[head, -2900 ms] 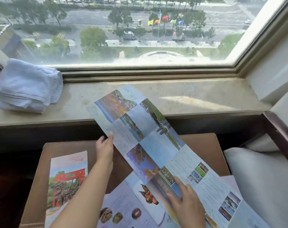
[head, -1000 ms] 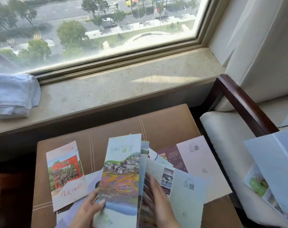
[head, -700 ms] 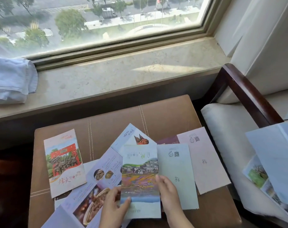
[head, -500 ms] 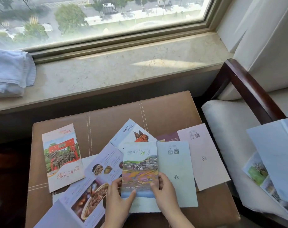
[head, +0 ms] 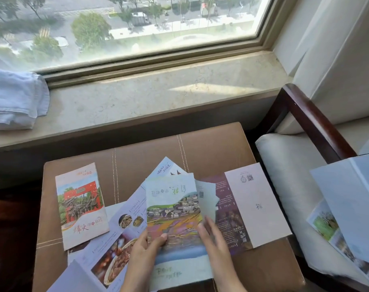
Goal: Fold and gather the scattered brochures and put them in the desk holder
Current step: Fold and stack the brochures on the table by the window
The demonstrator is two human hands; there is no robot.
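A folded landscape brochure (head: 175, 209) lies in the middle of the brown leather table (head: 211, 148). My left hand (head: 146, 247) pinches its lower left edge, thumb on top. My right hand (head: 211, 234) rests flat on its right edge, where a pale panel lifts slightly. Under it lie an unfolded food brochure (head: 116, 245) and a purple and pink brochure (head: 248, 205). At the table's left lies a folded brochure with a red gate (head: 80, 203). No desk holder is in view.
A stone window sill (head: 158, 95) runs behind the table, with a folded blue-white towel (head: 15, 98) at its left end. An armchair with a dark wooden arm (head: 314, 121) and a white cushion stands at the right, with open brochures (head: 348, 211) on it.
The long landscape brochure has been folded down to a single panel and laid on the table. Just now its right panel lifts and the purple brochure shows beside it.
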